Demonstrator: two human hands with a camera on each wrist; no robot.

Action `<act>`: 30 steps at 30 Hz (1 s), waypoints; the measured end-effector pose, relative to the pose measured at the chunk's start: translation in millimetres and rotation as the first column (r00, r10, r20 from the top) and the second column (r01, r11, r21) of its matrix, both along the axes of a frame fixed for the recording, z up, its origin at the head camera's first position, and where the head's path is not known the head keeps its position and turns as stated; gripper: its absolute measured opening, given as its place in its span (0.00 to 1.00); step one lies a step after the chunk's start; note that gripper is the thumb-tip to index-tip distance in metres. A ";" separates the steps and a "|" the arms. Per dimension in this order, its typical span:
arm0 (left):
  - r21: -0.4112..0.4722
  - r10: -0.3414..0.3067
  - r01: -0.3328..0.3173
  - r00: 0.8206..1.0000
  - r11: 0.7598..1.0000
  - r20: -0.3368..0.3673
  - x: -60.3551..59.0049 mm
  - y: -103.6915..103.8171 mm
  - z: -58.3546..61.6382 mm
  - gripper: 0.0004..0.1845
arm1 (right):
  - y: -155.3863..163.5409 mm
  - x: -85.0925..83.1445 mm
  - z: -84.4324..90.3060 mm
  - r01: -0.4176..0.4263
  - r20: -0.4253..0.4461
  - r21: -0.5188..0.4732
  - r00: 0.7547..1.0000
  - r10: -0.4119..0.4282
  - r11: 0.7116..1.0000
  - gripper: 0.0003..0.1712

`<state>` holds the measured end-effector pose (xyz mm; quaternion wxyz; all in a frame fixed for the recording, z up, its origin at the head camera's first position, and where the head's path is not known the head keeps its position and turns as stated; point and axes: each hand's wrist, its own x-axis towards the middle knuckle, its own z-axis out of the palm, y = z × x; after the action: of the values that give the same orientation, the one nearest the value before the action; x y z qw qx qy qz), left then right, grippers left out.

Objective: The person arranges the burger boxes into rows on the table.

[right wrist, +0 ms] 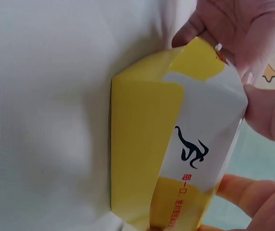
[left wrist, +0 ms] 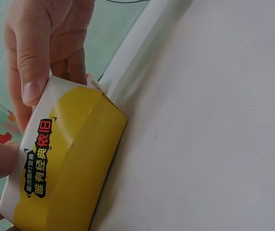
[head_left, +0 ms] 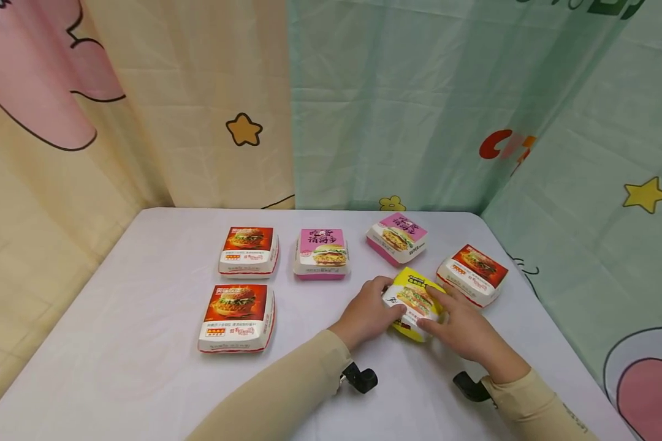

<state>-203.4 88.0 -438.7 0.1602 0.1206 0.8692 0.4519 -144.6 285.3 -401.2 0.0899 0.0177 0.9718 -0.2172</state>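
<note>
A yellow and white burger box (head_left: 416, 301) sits low over the white table (head_left: 143, 294), right of centre, held from both sides. My left hand (head_left: 388, 304) grips its left edge with curled fingers. My right hand (head_left: 433, 316) grips its right and near edge, thumb on the lid. The left wrist view shows the yellow box (left wrist: 74, 163) close up, with my right hand's thumb (left wrist: 31, 91) on its white end. In the right wrist view the box (right wrist: 176, 139) tilts on the cloth, with fingers (right wrist: 272, 120) pinching its white flap.
Two red burger boxes (head_left: 249, 251) (head_left: 237, 317) lie at the left and a third (head_left: 472, 274) just right of my hands. Two pink boxes (head_left: 321, 253) (head_left: 397, 237) sit behind. Cartoon curtains (head_left: 364, 104) close off the back and sides.
</note>
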 end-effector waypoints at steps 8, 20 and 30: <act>-0.033 0.035 -0.035 0.999 0.999 -0.011 13.0 -6.3 2.9 0.36 | 1.3 -0.2 -0.9 -0.072 0.003 -0.066 0.997 0.072 0.995 0.49; -0.037 0.075 -0.074 0.997 0.997 0.005 30.6 -23.5 6.6 0.37 | -1.8 -4.2 -1.2 -0.061 0.066 -0.229 0.995 0.078 0.972 0.51; -0.065 0.060 -0.062 0.998 0.996 -0.025 44.9 -35.6 11.4 0.41 | -6.6 -6.2 0.5 -0.033 0.170 -0.259 0.982 0.079 0.965 0.52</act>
<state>-158.5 52.5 -427.2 0.1401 0.0940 0.8886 0.4265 -150.8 278.8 -400.7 0.1841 -0.0021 0.9240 -0.3351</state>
